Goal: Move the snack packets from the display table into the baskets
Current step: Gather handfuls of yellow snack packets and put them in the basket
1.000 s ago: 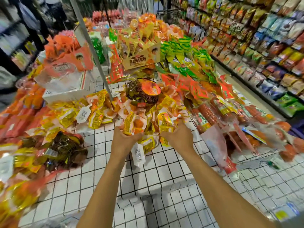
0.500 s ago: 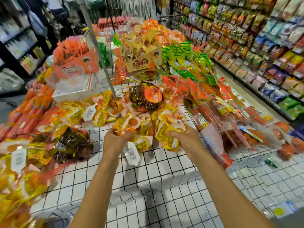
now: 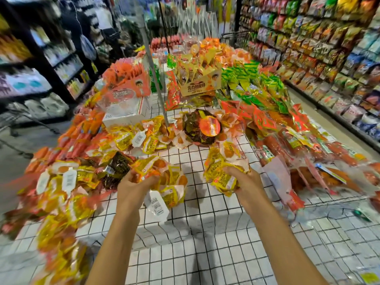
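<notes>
Snack packets: you had a yellow-and-orange bunch gripped in your left hand, fingers curled round it. A white barcode tag hung off the bottom. Your right hand clutched a second bunch of the same kind, thumb over the top. Both bunches were at the front middle of the display table, over its white grid cloth. Couldn't tell if they were clear of the cloth.

More yellow packets lay in a loose pile just behind. A dark round pack with an orange label sat behind that. Red sausages ran along the right side, green packs further back. A cardboard box stood near a metal pole. The left edge pile was motion-blurred. Shelves of bags lined the right aisle.
</notes>
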